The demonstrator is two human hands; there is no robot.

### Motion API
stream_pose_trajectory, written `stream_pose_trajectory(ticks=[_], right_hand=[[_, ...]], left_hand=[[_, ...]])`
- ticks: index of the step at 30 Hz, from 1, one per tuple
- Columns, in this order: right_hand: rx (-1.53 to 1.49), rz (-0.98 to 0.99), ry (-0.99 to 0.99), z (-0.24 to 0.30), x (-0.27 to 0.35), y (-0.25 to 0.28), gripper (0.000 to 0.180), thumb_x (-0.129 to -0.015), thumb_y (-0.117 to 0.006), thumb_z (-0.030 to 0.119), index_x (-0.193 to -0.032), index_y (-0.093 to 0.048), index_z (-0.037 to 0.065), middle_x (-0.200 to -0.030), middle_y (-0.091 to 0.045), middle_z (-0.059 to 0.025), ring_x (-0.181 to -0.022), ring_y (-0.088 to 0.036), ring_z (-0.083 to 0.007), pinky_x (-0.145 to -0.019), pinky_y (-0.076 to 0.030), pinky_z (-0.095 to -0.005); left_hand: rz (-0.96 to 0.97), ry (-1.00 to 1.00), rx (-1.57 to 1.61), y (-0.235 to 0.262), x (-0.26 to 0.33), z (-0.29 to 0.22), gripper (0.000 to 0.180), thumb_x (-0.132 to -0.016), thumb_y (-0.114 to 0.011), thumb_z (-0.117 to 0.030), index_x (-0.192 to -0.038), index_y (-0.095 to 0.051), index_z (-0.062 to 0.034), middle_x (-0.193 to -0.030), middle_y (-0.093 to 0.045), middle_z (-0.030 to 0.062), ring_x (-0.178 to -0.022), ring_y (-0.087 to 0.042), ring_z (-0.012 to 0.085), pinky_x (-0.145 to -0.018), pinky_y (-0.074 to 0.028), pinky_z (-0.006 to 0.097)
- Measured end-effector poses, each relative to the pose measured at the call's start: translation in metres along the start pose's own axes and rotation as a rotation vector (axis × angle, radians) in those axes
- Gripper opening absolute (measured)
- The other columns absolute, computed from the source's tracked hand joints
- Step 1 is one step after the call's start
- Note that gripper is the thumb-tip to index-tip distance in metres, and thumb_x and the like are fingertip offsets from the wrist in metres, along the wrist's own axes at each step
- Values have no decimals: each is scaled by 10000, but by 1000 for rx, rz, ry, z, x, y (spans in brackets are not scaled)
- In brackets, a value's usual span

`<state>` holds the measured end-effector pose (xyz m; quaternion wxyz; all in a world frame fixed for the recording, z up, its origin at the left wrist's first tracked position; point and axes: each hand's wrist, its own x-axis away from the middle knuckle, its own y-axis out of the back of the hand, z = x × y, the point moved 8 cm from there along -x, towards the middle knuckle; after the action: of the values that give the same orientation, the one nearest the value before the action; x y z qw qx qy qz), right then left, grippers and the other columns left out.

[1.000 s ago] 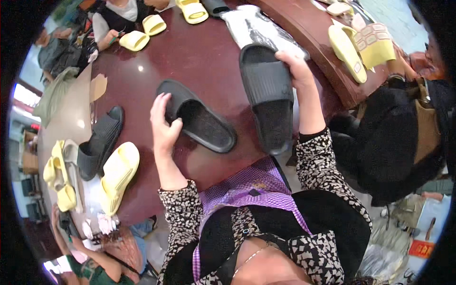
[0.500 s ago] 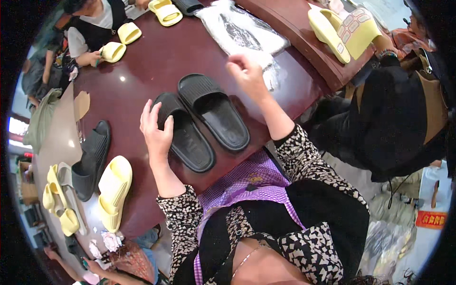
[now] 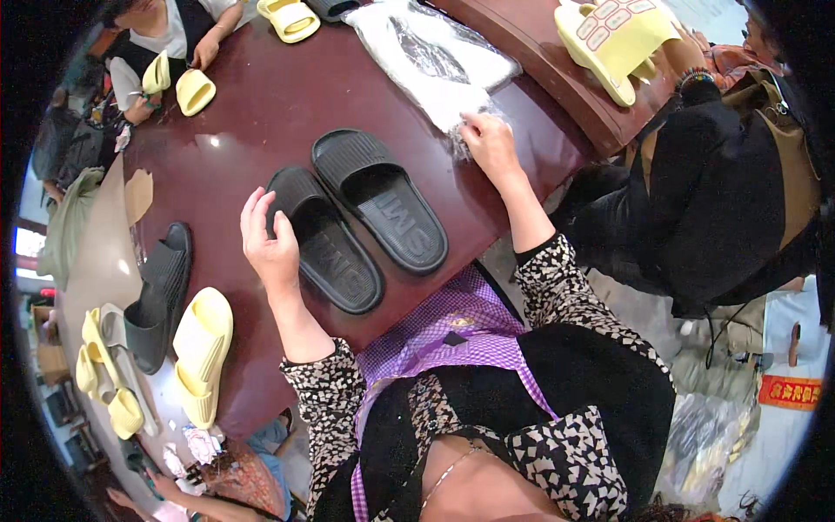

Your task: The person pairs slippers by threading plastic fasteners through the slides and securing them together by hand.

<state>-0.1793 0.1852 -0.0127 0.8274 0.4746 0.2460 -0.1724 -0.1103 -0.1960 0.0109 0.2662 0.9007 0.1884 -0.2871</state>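
A pair of black slide sandals lies side by side in front of me, the left slide [image 3: 335, 248] and the right slide [image 3: 396, 213], toes pointing away. My left hand [image 3: 273, 252] rests at the outer side of the left slide, fingers spread and thumb near its strap; it grips nothing. Farther right, my right hand [image 3: 491, 150] has its curled fingertips pinching the near edge of a stack of clear plastic bags [image 3: 435, 65]. Whether it has one bag or more between the fingers, I cannot tell.
On the dark red table [image 3: 252, 165], a single black slide [image 3: 159, 296] and a yellow slide [image 3: 204, 357] lie at left. More yellow slides [image 3: 291, 19] sit at the far side. A raised brown board [image 3: 539, 70] stands at right beside a person in black [image 3: 696, 209]; other people sit around.
My right hand has come down and right onto the bags' near edge. My left hand stays by the slide. At the far left, a co-worker has lifted a yellow slide.
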Motion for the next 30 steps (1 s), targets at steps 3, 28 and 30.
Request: stream_pose_trajectory(ticks=[3,28,30], right_hand=[[-23,-84,-18,3,-8,1,135,-793,-639,136,-897,-667,56,-848,-657,-138,-820,-619,-334,-759,-480,-414],[127,-75,-32,-6,9,20,115,-807,-647,162,-781,-630,52,-765,-653,-130,-745,-624,-314,-703,-449,-419],[123,-72,-37,-7,11,25,110,-812,-641,159,-779,-629,54,-777,-655,-125,-761,-624,-308,-714,-444,-417]], left_hand=[[-12,15,8,0,1,3,321,-773,-566,50,-1077,-632,-24,-1183,-606,133,-1120,-561,274,-941,-443,362],[39,-67,0,-4,0,-9,313,-781,-665,-92,-1092,-637,-60,-1161,-605,121,-1112,-542,281,-961,-408,392],[26,-98,-10,-5,-4,-23,306,-781,-657,-75,-1086,-637,-55,-1153,-610,120,-1107,-547,279,-956,-415,387]])
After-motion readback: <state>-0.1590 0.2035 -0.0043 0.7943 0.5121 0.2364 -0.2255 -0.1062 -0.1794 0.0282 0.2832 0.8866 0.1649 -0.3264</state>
